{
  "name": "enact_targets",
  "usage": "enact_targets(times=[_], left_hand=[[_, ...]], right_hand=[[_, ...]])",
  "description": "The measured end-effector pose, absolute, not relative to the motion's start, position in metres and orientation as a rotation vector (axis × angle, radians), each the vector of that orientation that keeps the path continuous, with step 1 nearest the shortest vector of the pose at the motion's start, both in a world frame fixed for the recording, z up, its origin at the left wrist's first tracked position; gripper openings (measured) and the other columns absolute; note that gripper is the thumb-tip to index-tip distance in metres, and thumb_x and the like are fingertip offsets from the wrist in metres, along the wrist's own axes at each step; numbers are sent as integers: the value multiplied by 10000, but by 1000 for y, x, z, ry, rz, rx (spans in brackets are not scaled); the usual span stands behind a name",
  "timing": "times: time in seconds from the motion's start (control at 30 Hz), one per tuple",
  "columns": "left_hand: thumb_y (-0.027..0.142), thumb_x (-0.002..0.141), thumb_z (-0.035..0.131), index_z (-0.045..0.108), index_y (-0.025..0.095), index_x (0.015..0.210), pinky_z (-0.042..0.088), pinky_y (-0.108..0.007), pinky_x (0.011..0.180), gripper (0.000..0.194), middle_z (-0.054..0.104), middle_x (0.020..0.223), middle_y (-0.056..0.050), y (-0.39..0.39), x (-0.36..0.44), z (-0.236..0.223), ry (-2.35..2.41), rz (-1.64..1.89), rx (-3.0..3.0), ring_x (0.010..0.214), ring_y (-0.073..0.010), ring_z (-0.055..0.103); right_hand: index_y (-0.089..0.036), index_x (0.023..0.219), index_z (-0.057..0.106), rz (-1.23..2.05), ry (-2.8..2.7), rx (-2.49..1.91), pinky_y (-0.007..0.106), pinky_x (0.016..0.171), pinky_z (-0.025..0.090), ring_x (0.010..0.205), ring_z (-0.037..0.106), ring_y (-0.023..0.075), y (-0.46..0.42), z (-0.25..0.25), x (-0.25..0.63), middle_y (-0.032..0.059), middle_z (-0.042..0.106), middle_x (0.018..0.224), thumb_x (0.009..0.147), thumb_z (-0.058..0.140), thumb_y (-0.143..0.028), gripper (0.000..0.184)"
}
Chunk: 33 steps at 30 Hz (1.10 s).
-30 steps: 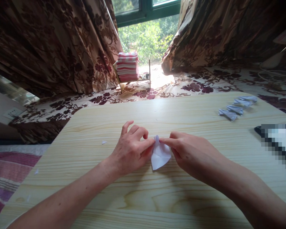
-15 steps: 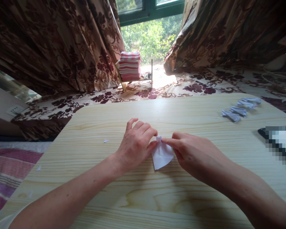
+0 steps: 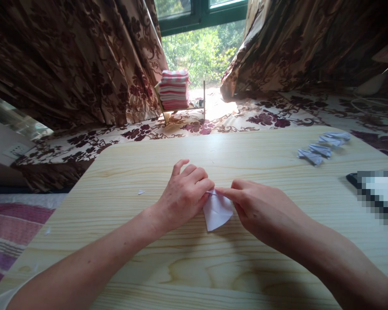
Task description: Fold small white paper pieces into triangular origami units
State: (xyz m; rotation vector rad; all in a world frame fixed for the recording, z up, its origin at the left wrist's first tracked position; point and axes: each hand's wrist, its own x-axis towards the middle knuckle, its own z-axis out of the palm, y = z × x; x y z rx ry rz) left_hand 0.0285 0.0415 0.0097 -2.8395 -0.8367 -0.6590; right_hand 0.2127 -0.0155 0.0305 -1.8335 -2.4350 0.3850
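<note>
A small piece of white paper (image 3: 217,214), wide and curved at its near edge and narrow at the top, lies on the wooden table between my hands. My left hand (image 3: 186,189) pinches its narrow folded end from the left, thumb and index finger together. From the right, my right hand (image 3: 255,200) presses its index fingertip on that same end, the other fingers curled under; its thumb is mostly hidden. Several folded white paper pieces (image 3: 310,156) rest at the table's far right.
The pale wooden table (image 3: 123,168) spans the foreground. A dark-edged, blurred-out object (image 3: 352,178) lies at the right edge. Paper scraps (image 3: 141,192) are on the left. Beyond stand a small rack with stacked red-and-white cloths (image 3: 173,89) and flowered curtains (image 3: 116,64).
The top of the paper, which stuck up between my fingertips, is now flattened down under them. My fingertips have come closer together. The whole view has shifted slightly.
</note>
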Motion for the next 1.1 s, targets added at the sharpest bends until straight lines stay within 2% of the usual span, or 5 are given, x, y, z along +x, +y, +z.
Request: enact_targets(times=[0.2,0.43,0.57,0.83,1.1], left_hand=[[168,865,520,620,177,950,316,-434,1015,132,667,843,-21,37,24,7,-911,-769,-2869,827,-165,571],[179,835,575,628,189,817,331,-424,985,57,672,793,-8,35,23,5,-1006,-839,-2858,802,-163,582],[202,854,565,641,190,734,337,-415,974,143,646,743,2,35,22,3,-1006,-826,-2859,751,-143,564],[222,918,468,686,197,896,305,-452,1013,220,642,781,-17,33,18,8,-816,-603,-2899,767,-144,549],[245,934,422,675,184,961,312,-473,1006,262,641,816,-40,30,13,10,-804,-527,-2912,818,-172,545]], right_hand=[[-357,1055,658,418,-2421,-1843,222,495,201,553,411,108,-15,32,211,-5,549,709,826,444,-115,395],[-358,1053,669,409,-2416,-1828,227,489,197,538,407,105,-17,32,213,-6,548,697,832,445,-129,390],[-353,1058,672,403,-2419,-1809,226,484,203,531,415,107,-16,32,212,-3,551,688,833,435,-121,400],[-323,979,688,384,-2428,-1820,228,498,228,577,497,118,-15,27,215,3,590,726,847,434,-130,346],[-333,1054,693,384,-2361,-1769,246,548,340,648,614,152,-13,24,221,7,658,810,838,443,-127,389]])
